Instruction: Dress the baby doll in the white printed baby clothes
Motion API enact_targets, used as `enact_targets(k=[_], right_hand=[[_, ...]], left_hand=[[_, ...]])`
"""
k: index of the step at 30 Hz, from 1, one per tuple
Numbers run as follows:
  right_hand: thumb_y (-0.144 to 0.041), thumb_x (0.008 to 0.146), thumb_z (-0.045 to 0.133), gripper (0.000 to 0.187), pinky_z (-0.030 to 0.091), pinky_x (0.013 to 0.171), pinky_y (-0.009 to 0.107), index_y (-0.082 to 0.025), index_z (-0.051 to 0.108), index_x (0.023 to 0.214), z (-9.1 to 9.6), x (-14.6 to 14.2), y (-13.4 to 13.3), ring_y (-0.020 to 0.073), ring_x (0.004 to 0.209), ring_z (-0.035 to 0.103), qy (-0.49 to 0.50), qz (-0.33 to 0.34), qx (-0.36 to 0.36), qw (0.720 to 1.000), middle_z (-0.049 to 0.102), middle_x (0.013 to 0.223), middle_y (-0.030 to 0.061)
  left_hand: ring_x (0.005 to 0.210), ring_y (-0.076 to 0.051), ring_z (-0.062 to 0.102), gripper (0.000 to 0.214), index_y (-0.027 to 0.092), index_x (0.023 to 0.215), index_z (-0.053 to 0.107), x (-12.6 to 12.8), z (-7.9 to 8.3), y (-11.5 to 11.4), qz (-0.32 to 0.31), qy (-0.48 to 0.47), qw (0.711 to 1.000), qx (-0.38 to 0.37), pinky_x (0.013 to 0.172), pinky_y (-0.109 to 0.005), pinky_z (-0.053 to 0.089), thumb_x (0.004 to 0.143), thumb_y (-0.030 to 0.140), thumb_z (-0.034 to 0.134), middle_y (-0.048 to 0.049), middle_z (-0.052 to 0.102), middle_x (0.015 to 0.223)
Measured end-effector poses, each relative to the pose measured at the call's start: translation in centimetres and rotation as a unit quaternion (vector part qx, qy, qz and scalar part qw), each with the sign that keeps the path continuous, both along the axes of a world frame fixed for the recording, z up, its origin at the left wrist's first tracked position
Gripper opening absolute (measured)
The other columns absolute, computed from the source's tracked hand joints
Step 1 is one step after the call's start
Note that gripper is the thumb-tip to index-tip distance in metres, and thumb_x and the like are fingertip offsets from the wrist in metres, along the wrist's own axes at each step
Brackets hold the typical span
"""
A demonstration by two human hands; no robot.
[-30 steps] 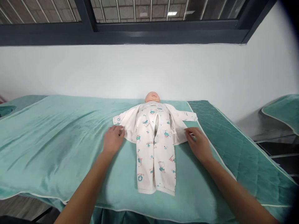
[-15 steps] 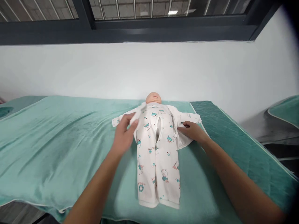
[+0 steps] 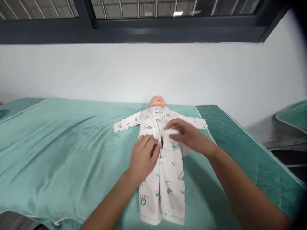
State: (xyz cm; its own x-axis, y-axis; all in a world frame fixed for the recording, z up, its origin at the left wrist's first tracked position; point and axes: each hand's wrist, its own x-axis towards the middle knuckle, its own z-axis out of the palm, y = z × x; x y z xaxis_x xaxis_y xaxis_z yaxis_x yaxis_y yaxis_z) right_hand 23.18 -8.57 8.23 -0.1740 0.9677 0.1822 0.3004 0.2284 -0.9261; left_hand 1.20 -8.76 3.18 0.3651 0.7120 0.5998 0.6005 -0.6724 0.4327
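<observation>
A doll lies on its back, its head [image 3: 157,101] towards the wall. It wears a white printed baby shirt [image 3: 148,123] with both sleeves stretched out sideways. White printed baby pants [image 3: 170,195] lie over its lower body, with a slit at the crotch. My left hand [image 3: 144,156] is closed at the doll's middle, its fingertips pinching the shirt's left front panel near the slit. My right hand [image 3: 188,134] hovers over the right side of the belly, slightly blurred, with thumb and fingers apart. Part of the shirt's hem shows beneath my right wrist.
A light green cover [image 3: 72,153] with creases lies under the doll. To the right is a darker green quilted cover [image 3: 242,150]. Behind are a white wall [image 3: 153,70] and a dark window frame [image 3: 168,30] with bars. Another green-covered edge [image 3: 294,115] is at far right.
My left hand has brought the shirt's left panel inward and down over the front of the doll. My right hand has moved from the shirt's right side up and inward over the belly.
</observation>
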Motion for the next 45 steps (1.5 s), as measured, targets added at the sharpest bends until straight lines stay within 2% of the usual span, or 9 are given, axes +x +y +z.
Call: enact_targets(k=[2,4,7,11,15,19,25,33,45], right_hand=[[-0.028,0.081,0.067,0.019,0.048,0.07,0.029,-0.025,0.066,0.099,0.9,-1.3,-0.8,0.015,0.081,0.061,-0.057,0.087,-0.033,0.994,0.068,0.097,0.0008],[-0.033,0.087,0.062,0.015,0.045,0.063,0.027,-0.024,0.068,0.098,1.0,-1.8,-1.0,0.0133,0.072,0.059,-0.033,0.095,-0.055,0.993,0.067,0.086,0.0003],[-0.037,0.089,0.058,0.018,0.042,0.059,0.026,-0.021,0.066,0.092,0.5,-1.4,1.0,0.0124,0.066,0.057,0.022,-0.046,-0.016,0.999,0.067,0.081,0.001],[-0.041,0.087,0.057,0.021,0.041,0.063,0.029,-0.021,0.061,0.085,-0.2,-1.6,7.4,0.0159,0.071,0.058,-0.086,-0.266,0.053,0.958,0.066,0.082,0.0022],[-0.049,0.086,0.056,0.029,0.037,0.064,0.032,-0.021,0.055,0.08,-0.7,-2.9,12.4,0.0216,0.075,0.056,-0.252,-0.308,0.002,0.917,0.066,0.082,0.0076],[-0.04,0.086,0.053,0.021,0.035,0.061,0.031,-0.022,0.054,0.075,-1.3,-2.7,13.6,0.0201,0.07,0.054,-0.242,-0.293,-0.033,0.924,0.065,0.076,0.0056],[-0.042,0.08,0.062,0.024,0.04,0.062,0.03,-0.019,0.066,0.073,-1.3,-1.9,14.0,0.0154,0.064,0.054,0.012,-0.261,-0.017,0.965,0.065,0.069,0.0008],[-0.039,0.077,0.067,0.021,0.046,0.07,0.03,-0.02,0.074,0.08,-2.2,-2.6,14.1,0.017,0.076,0.062,0.137,-0.205,-0.017,0.969,0.073,0.082,0.0024],[-0.036,0.078,0.064,0.017,0.041,0.066,0.028,-0.021,0.069,0.085,-2.0,-2.9,13.9,0.0138,0.07,0.055,0.076,-0.171,-0.009,0.982,0.066,0.082,-0.0007]], left_hand=[[0.075,-0.017,0.055,0.02,0.022,0.081,0.059,-0.2,0.7,0.1,-0.015,-0.016,1.0,-0.023,0.069,-0.032,0.044,0.097,0.028,0.049,-0.0023,0.061,0.078],[0.069,-0.015,0.054,0.023,0.022,0.078,0.06,-0.4,1.6,1.3,-0.008,-0.058,0.998,-0.037,0.065,-0.029,0.043,0.096,0.03,0.049,-0.0005,0.059,0.072],[0.071,-0.014,0.057,0.023,0.021,0.081,0.065,-0.1,3.1,5.6,0.027,-0.11,0.992,-0.061,0.067,-0.027,0.043,0.095,0.033,0.051,-0.0001,0.064,0.077],[0.08,-0.016,0.061,0.019,0.019,0.095,0.071,2.0,4.9,12.9,0.083,-0.145,0.978,-0.126,0.073,-0.028,0.045,0.088,0.031,0.058,-0.0022,0.069,0.088],[0.071,-0.016,0.06,0.014,0.019,0.082,0.071,4.1,5.6,16.9,0.065,-0.061,0.964,-0.251,0.067,-0.029,0.043,0.082,0.029,0.062,-0.0028,0.071,0.079],[0.07,-0.015,0.061,0.009,0.019,0.076,0.067,4.5,5.2,17.5,0.061,-0.076,0.963,-0.251,0.069,-0.029,0.043,0.081,0.024,0.061,-0.0021,0.071,0.079],[0.072,-0.014,0.061,0.013,0.019,0.086,0.065,5.1,4.7,17.6,0.006,-0.229,0.94,-0.253,0.071,-0.028,0.046,0.084,0.031,0.06,-0.0025,0.07,0.08],[0.078,-0.016,0.064,0.016,0.018,0.088,0.069,5.2,4.1,17.8,-0.055,-0.236,0.913,-0.329,0.072,-0.03,0.048,0.083,0.032,0.063,-0.0047,0.072,0.086],[0.086,-0.018,0.068,0.022,0.019,0.093,0.062,5.1,4.1,17.5,-0.027,-0.228,0.918,-0.322,0.079,-0.032,0.049,0.083,0.038,0.065,-0.0052,0.073,0.092]])
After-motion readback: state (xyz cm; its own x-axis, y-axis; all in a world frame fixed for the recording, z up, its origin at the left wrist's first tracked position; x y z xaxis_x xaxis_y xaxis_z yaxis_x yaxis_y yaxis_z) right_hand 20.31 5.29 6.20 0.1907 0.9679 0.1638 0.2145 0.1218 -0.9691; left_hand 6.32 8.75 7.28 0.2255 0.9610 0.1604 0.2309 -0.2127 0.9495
